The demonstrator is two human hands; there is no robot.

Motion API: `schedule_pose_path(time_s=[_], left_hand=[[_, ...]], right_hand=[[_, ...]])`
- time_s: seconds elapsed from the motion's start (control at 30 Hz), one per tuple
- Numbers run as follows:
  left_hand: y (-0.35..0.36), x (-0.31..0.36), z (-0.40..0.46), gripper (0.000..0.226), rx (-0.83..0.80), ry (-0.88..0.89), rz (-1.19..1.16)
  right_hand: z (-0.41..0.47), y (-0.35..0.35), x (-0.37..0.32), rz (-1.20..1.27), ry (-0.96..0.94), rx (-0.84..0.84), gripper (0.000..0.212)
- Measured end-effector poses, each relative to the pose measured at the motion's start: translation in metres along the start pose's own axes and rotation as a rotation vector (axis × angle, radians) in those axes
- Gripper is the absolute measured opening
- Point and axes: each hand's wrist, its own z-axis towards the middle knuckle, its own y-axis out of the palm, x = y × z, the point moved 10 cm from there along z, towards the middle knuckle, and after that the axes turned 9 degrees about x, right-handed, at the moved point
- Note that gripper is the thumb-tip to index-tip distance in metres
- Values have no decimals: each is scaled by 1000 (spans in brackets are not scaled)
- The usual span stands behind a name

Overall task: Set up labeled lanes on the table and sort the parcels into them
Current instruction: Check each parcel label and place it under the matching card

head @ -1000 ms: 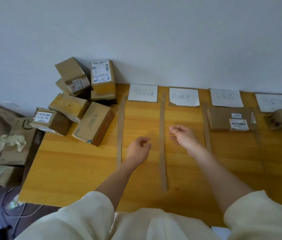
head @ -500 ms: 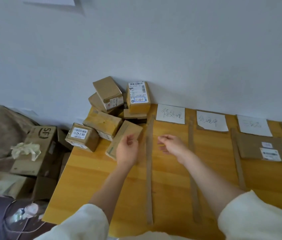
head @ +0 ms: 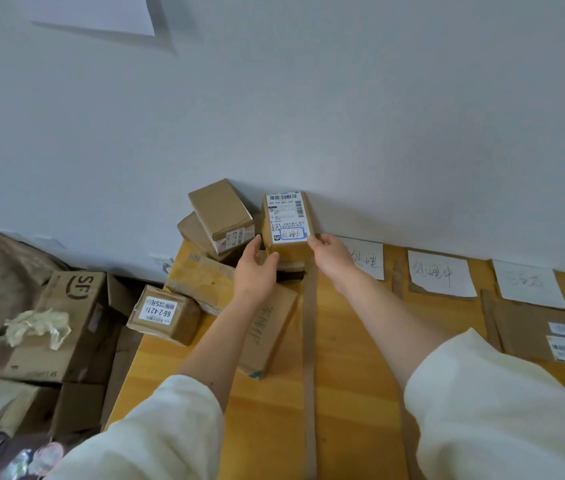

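I have the box (head: 286, 225) between my two hands. It stands on end on top of the pile (head: 211, 271) of parcels, at the back left corner of the table (head: 354, 358), close to the wall. Its white sticker faces me, with blue writing in a blue ring near the bottom.

My left hand (head: 255, 268) is partly open, with the thumb on the box's left edge and the fingers on its lower front. My right hand (head: 331, 258) is partly open too and presses the right edge with its fingertips. So I think I am about to lift this box off the pile.

To do it well, I should squeeze from both sides evenly and lift straight up. The tilted box (head: 222, 213) just beside it leans on others, so a sideways pull could knock it down.

Then I should read the blue writing and match it to a paper label. The first label (head: 369, 263) is just behind my right hand, and the second label (head: 438, 275) is next along. Brown strips (head: 309, 341) mark the lanes. I should set the box down flat between two strips, not on one.
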Motion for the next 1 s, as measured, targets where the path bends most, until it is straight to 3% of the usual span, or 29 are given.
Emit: schedule_pose_path(time_s=[0.17, 0.33, 0.7, 0.87, 1.0], left_hand=[[15, -4, 14, 58, -65, -29, -23], [23, -5, 16, 57, -77, -43, -39], [15, 8, -20, 41, 28, 15, -185], [9, 8, -48, 28, 36, 27, -276], [12, 2, -74, 28, 11, 16, -299]], right_hand=[[15, 7, 0, -4, 25, 9, 60], [16, 13, 0, 12, -20, -39, 44], [1, -12, 18, 306, 49, 35, 33], [-17, -29, 41, 416, 89, -11, 21], [-39, -43, 61, 494, 103, -40, 24]])
